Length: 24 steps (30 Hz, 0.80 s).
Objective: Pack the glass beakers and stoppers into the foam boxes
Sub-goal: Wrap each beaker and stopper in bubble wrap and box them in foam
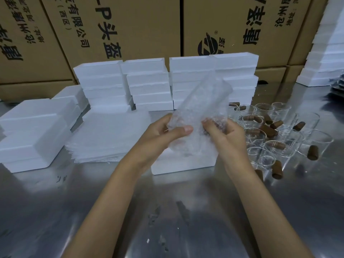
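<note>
Both my hands hold a sheet of bubble wrap (201, 101) wrapped round something above a white foam box (178, 164) on the metal table. My left hand (162, 133) grips its left side, thumb across the front. My right hand (223, 133) pinches its right edge, where a brown stopper shows faintly through the wrap. What lies inside the wrap is mostly hidden. Several glass beakers (279, 148) and loose brown stoppers (269, 130) lie on the table to the right.
A pile of bubble-wrap sheets (109, 136) lies left of the box. Stacks of foam boxes (149, 84) stand behind, with more at the left (35, 135) and far right (323, 58). Cardboard cartons (130, 28) wall the back. The steel table (167, 211) stretches in front.
</note>
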Motion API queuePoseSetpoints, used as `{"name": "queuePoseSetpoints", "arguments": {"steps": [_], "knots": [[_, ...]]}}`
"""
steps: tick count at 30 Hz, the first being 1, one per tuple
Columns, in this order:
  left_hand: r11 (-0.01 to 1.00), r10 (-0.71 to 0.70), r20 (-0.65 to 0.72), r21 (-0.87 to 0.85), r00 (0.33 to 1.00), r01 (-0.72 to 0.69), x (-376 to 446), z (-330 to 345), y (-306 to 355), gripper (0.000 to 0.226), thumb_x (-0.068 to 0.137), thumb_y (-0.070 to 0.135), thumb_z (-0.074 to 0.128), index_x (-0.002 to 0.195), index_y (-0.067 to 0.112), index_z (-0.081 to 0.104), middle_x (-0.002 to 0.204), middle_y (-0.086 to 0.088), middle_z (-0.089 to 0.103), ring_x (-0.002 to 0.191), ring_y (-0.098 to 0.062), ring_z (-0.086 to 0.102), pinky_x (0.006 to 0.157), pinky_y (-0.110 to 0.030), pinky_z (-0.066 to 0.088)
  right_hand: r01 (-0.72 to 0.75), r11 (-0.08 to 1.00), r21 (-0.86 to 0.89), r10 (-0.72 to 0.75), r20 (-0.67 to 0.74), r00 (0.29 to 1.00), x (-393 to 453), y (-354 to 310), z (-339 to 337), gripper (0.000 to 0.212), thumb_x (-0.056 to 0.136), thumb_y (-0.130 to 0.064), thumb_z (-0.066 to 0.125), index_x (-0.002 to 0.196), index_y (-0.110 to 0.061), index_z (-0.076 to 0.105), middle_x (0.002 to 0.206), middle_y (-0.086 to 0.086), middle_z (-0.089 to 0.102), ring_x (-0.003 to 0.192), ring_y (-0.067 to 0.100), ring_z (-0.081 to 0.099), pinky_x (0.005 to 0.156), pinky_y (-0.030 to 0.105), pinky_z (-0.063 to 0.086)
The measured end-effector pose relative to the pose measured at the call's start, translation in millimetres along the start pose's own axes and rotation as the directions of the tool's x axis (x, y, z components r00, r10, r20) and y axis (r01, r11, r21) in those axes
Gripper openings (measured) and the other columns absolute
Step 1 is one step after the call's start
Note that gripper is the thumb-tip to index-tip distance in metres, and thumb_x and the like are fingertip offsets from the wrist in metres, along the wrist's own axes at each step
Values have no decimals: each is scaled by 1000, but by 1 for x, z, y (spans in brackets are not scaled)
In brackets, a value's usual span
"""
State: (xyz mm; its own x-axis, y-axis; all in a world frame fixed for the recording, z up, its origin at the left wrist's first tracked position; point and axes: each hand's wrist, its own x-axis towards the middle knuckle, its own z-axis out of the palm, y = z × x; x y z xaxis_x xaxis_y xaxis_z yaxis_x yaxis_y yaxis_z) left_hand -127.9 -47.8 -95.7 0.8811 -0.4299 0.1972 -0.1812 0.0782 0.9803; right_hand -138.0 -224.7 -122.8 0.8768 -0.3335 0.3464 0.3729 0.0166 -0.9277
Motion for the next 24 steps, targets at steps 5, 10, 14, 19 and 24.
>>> {"name": "queuePoseSetpoints", "arguments": {"steps": [5, 10, 14, 19, 24], "knots": [[995, -25, -85, 94, 996, 33, -35, 20, -23, 44, 77, 42, 77, 105, 8, 71, 105, 0, 73, 98, -17, 68, 85, -25, 50, 77, 994, -82, -77, 11, 997, -31, 9, -22, 14, 85, -14, 73, 74, -22, 70, 71, -13, 71, 68, 1, 66, 63, 16, 52], [974, 103, -229, 222, 968, -51, -44, 35, -37, 7, 85, 8, 75, 79, 12, 73, 106, -1, 71, 95, -12, 67, 84, -21, 50, 94, 978, -184, -87, 45, 995, -45, 13, -30, 28, 85, -1, 70, 75, -27, 68, 72, -18, 70, 68, -7, 62, 65, 10, 46], [933, 155, -338, 358, 928, -26, -41, 40, -46, 26, 76, -1, 77, 75, 11, 54, 96, 0, 66, 90, -23, 63, 79, -26, 49, 36, 958, -284, -29, 28, 999, -51, 20, -27, 28, 85, -10, 73, 105, -27, 64, 97, -21, 69, 89, -10, 61, 73, 8, 45], [860, 253, -343, 507, 905, -48, -39, 46, -51, 24, 75, -1, 67, 86, 17, 57, 88, 4, 62, 86, -9, 58, 75, -17, 44, 321, 829, -458, -333, 58, 941, -63, 13, -19, 24, 82, -24, 56, 101, -14, 64, 103, -5, 64, 99, 15, 56, 89, 30, 47], [865, 311, -405, 495, 860, -80, -43, 43, -49, 18, 75, 15, 55, 92, 21, 60, 97, 12, 61, 97, -5, 57, 81, -14, 41, 414, 542, -731, -212, 359, 909, -74, 20, -13, 47, 85, -40, 36, 98, -14, 73, 142, -4, 50, 138, 12, 27, 115, 38, 19]]}}
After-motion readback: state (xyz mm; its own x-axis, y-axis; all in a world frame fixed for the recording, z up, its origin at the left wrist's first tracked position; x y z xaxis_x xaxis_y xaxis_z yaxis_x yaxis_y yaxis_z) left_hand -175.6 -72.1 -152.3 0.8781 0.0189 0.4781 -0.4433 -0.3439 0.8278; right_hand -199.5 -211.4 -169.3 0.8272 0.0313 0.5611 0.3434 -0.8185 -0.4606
